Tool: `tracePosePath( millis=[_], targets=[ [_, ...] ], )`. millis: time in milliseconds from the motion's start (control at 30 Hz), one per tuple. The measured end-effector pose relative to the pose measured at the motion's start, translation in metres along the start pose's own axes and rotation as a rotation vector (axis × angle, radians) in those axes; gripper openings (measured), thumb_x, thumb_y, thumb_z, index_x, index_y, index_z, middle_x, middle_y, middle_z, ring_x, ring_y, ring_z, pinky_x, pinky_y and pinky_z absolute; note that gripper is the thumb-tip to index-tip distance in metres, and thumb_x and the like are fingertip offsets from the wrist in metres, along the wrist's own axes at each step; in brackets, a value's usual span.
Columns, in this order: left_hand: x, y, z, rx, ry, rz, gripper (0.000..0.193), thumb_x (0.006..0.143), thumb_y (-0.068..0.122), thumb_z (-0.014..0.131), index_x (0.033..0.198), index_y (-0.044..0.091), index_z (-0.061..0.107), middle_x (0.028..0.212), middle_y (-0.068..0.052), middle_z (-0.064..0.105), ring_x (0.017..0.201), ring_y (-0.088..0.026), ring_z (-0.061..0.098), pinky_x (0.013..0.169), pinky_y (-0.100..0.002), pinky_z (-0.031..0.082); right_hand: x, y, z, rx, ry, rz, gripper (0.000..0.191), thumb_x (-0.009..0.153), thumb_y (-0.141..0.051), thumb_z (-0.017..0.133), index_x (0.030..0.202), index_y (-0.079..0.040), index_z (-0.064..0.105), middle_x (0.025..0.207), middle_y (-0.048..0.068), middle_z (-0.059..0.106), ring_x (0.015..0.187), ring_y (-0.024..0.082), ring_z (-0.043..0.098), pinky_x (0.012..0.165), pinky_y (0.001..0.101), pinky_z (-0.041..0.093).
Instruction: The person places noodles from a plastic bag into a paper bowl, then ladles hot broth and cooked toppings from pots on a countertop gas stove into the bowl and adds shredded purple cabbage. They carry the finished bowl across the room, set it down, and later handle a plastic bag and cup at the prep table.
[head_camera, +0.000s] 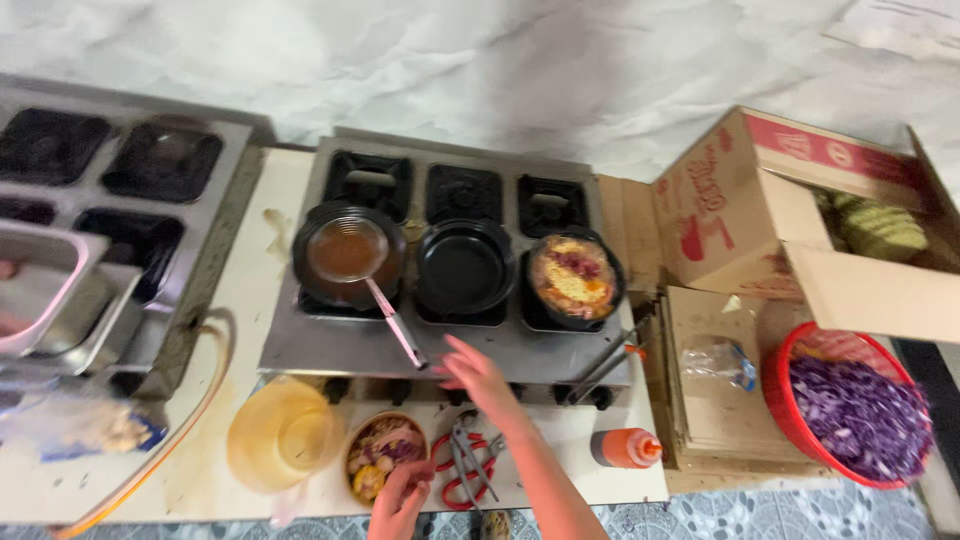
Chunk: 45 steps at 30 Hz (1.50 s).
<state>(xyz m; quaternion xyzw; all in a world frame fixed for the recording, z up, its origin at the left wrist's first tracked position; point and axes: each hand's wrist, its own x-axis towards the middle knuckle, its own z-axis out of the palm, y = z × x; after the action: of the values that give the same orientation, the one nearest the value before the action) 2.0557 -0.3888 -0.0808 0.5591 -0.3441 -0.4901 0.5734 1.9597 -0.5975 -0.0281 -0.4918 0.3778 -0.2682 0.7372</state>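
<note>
My right hand (472, 372) reaches over the front edge of a steel three-burner stove (330, 345), fingers apart and holding nothing, just right of the end of a ladle handle (400, 335). The ladle rests in the left pan (345, 255), which holds brown liquid. An empty black pan (465, 265) sits in the middle, and the right pan (573, 275) holds noodles with toppings. My left hand (398, 500) curls over the near rim of a small bowl of mixed food (380, 450) at the counter's front edge. Red-handled scissors (465, 465) lie between my two arms.
Tongs (600, 365) lean on the stove's right front. An orange sauce bottle (625, 447) lies on the counter, and a yellow jug (280, 435) stands left of the bowl. Steel containers (100, 200) are at left. A cardboard box (790, 210) and a red basket of purple cabbage (860, 410) are at right.
</note>
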Motion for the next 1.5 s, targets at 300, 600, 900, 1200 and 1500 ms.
tracePosePath(
  millis=[300, 600, 900, 1200, 1500],
  targets=[
    [0.034, -0.001, 0.094, -0.027, -0.086, -0.096, 0.03, 0.093, 0.003, 0.062, 0.122, 0.003, 0.07, 0.101, -0.007, 0.072, 0.09, -0.015, 0.065, 0.081, -0.03, 0.052, -0.091, -0.027, -0.177, -1.305, 0.858, 0.196, 0.06, 0.088, -0.045, 0.076, 0.123, -0.004, 0.049, 0.102, 0.027, 0.07, 0.093, 0.047, 0.068, 0.08, 0.0551, 0.055],
    [0.053, -0.006, 0.223, -0.119, -0.034, 0.007, 0.031, 0.092, 0.001, 0.059, 0.122, 0.0, 0.067, 0.111, -0.008, 0.072, 0.105, -0.017, 0.07, 0.092, -0.032, 0.054, -0.066, -0.035, -0.243, -0.917, 0.711, 0.016, 0.069, 0.078, -0.018, 0.077, 0.131, -0.002, 0.036, 0.095, 0.029, 0.073, 0.083, 0.045, 0.071, 0.072, 0.0518, 0.058],
    [0.057, -0.025, 0.251, -0.114, 0.073, -0.057, 0.035, 0.09, -0.003, 0.058, 0.124, 0.0, 0.067, 0.113, -0.01, 0.072, 0.103, -0.018, 0.07, 0.093, -0.032, 0.054, -0.115, -0.049, -0.331, -0.659, 0.823, -0.024, 0.037, 0.096, -0.021, 0.066, 0.131, -0.009, 0.064, 0.079, 0.019, 0.066, 0.061, 0.032, 0.068, 0.054, 0.0437, 0.051],
    [0.069, -0.014, 0.262, -0.029, 0.023, -0.055, 0.032, 0.092, -0.002, 0.058, 0.123, 0.001, 0.067, 0.115, -0.008, 0.071, 0.104, -0.018, 0.071, 0.092, -0.032, 0.055, -0.066, -0.116, -0.353, -1.674, 0.469, -0.358, 0.048, 0.086, -0.023, 0.069, 0.133, -0.022, 0.059, 0.105, 0.006, 0.07, 0.085, 0.029, 0.071, 0.068, 0.0438, 0.059],
    [0.067, -0.02, 0.225, -0.063, 0.101, -0.07, 0.034, 0.091, 0.0, 0.058, 0.124, 0.003, 0.066, 0.117, -0.008, 0.072, 0.103, -0.018, 0.072, 0.093, -0.033, 0.055, -0.041, -0.147, -0.384, -1.876, 0.37, -0.333, 0.053, 0.088, -0.028, 0.069, 0.139, -0.03, 0.056, 0.111, 0.006, 0.07, 0.085, 0.028, 0.071, 0.069, 0.0424, 0.059]
  ],
)
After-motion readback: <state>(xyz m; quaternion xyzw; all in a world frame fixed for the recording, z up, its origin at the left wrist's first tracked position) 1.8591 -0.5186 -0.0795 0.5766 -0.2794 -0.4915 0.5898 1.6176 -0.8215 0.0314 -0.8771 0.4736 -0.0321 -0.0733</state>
